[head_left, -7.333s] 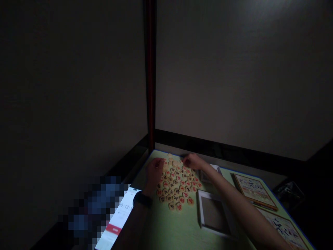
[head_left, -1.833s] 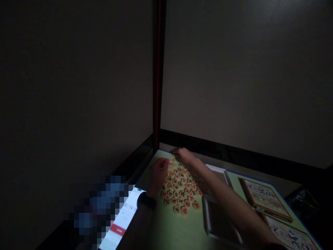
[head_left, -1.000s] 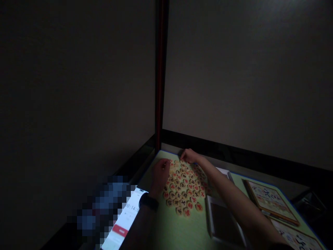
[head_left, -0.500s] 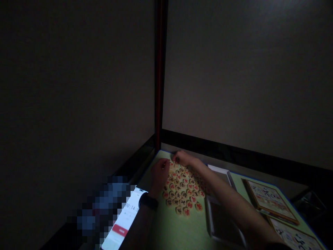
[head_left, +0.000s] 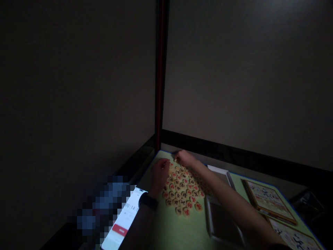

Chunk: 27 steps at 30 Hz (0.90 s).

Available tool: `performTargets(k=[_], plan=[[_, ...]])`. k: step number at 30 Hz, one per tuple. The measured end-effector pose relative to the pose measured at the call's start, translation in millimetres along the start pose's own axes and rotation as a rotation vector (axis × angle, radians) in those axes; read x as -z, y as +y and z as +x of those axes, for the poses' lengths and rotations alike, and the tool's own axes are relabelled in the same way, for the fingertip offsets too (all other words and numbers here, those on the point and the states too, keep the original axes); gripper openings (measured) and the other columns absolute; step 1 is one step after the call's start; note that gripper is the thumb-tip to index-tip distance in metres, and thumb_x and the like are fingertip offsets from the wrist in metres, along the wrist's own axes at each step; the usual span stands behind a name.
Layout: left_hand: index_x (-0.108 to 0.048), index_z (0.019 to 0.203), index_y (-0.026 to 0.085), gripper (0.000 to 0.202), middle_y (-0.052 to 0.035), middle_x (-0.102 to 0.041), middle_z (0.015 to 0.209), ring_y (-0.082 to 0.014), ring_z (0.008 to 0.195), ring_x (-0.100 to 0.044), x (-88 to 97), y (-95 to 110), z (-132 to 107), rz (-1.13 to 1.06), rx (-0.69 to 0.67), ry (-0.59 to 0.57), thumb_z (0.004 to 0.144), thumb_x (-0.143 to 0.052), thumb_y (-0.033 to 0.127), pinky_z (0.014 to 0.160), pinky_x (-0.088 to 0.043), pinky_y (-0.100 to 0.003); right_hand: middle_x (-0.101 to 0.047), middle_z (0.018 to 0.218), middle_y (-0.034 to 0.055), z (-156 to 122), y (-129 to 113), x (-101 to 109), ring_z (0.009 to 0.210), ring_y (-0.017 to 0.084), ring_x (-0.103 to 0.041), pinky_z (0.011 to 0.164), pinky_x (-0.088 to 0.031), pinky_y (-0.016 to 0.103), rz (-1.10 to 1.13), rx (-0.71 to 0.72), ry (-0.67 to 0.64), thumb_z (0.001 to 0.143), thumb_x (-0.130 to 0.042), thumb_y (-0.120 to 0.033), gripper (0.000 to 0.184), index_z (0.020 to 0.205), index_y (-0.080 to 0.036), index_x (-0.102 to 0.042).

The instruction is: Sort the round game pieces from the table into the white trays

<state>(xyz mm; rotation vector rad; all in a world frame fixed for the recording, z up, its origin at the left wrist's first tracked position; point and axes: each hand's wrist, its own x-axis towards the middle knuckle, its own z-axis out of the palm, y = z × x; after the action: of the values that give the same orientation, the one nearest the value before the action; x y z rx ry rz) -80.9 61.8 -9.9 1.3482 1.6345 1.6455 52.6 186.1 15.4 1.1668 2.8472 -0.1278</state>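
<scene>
Round wooden xiangqi pieces [head_left: 182, 195] with red and black characters lie face up in a close cluster on the pale green table top [head_left: 179, 231]. My left hand [head_left: 159, 173], with a dark band on its wrist, is curled closed at the cluster's far left edge; what its fingers hold, if anything, is too dark to make out. At the far end of the cluster, my right hand [head_left: 185, 158] pinches a xiangqi piece [head_left: 176, 159], of which a pale edge shows. My right forearm covers some pieces on the right side.
A lit phone [head_left: 123, 220] showing a timer lies left of my left forearm. Right of the pieces are a shallow white-rimmed tray [head_left: 225, 222] and a second one [head_left: 221, 170], partly behind my arm. Two flat printed boxes [head_left: 270, 199] lie farther right. Dark walls meet behind the table.
My right hand has shifted slightly to the right, and a pale piece edge now shows at its fingertips. My left hand stays in place.
</scene>
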Motion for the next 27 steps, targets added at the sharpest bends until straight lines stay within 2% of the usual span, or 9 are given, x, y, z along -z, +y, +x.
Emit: performTargets(k=[3,7,13,16,20,23,27], plan=[[-0.067,0.078,0.016,0.023,-0.0046,-0.070,0.077,-0.0174,0.073,-0.061,-0.8,-3.2,0.5,-0.020,-0.019,0.005,0.081,-0.052,0.034,0.071,-0.047,-0.027,-0.074,0.101,0.0132,-11.4,-4.8,2.3,0.097,0.025,-0.068,0.079,-0.048,0.029,-0.038,-0.025,0.043,0.085,-0.055,-0.016,0.025,0.098,-0.018,-0.075],[-0.066,0.075,0.016,0.022,-0.0040,-0.070,0.075,-0.0171,0.072,-0.061,-2.0,-3.8,0.9,-0.023,0.005,0.015,0.080,-0.052,0.033,0.070,-0.047,-0.027,-0.075,0.098,0.0110,-20.4,-8.4,5.0,0.096,0.025,-0.068,0.079,-0.047,0.027,-0.064,-0.009,0.050,0.077,-0.056,-0.011,0.026,0.090,-0.021,-0.077],[-0.066,0.074,0.016,0.022,-0.0041,-0.068,0.072,-0.0169,0.069,-0.060,1.2,3.7,-0.7,-0.001,0.009,-0.002,0.080,-0.053,0.033,0.065,-0.046,-0.026,-0.074,0.105,0.0103,-14.6,-5.3,9.5,0.096,0.023,-0.068,0.075,-0.047,0.025,-0.038,0.018,0.057,0.076,-0.055,-0.009,0.035,0.103,-0.020,-0.075],[-0.066,0.074,0.016,0.021,-0.0034,-0.068,0.072,-0.0166,0.068,-0.060,2.4,5.5,-0.6,0.011,0.011,0.005,0.080,-0.053,0.031,0.065,-0.046,-0.026,-0.075,0.098,0.0092,-13.7,-2.5,9.4,0.092,0.022,-0.069,0.073,-0.046,0.024,-0.016,0.042,0.044,0.075,-0.054,-0.007,0.033,0.097,-0.019,-0.076],[-0.066,0.074,0.017,0.019,-0.0033,-0.068,0.071,-0.0166,0.068,-0.061,1.2,4.2,0.5,0.002,0.017,0.011,0.080,-0.053,0.029,0.066,-0.046,-0.027,-0.076,0.094,0.0059,-16.6,-0.5,8.7,0.089,0.018,-0.069,0.071,-0.045,0.021,0.025,0.066,0.028,0.075,-0.054,-0.005,0.034,0.098,-0.019,-0.076],[-0.067,0.074,0.017,0.019,-0.0051,-0.070,0.074,-0.0175,0.070,-0.062,-0.2,2.5,0.7,-0.014,0.010,0.011,0.080,-0.053,0.029,0.068,-0.047,-0.028,-0.076,0.090,0.0032,-17.8,-2.8,6.4,0.085,0.017,-0.069,0.069,-0.045,0.020,0.045,0.087,-0.026,0.075,-0.061,-0.010,0.027,0.094,-0.021,-0.077],[-0.067,0.075,0.017,0.018,-0.0051,-0.070,0.076,-0.0174,0.072,-0.063,-0.8,3.1,-0.3,-0.020,0.015,0.009,0.079,-0.054,0.029,0.069,-0.047,-0.028,-0.077,0.090,0.0046,-14.9,-7.6,0.8,0.082,0.019,-0.069,0.066,-0.045,0.021,0.031,0.069,-0.079,0.073,-0.065,-0.014,0.023,0.091,-0.021,-0.078]])
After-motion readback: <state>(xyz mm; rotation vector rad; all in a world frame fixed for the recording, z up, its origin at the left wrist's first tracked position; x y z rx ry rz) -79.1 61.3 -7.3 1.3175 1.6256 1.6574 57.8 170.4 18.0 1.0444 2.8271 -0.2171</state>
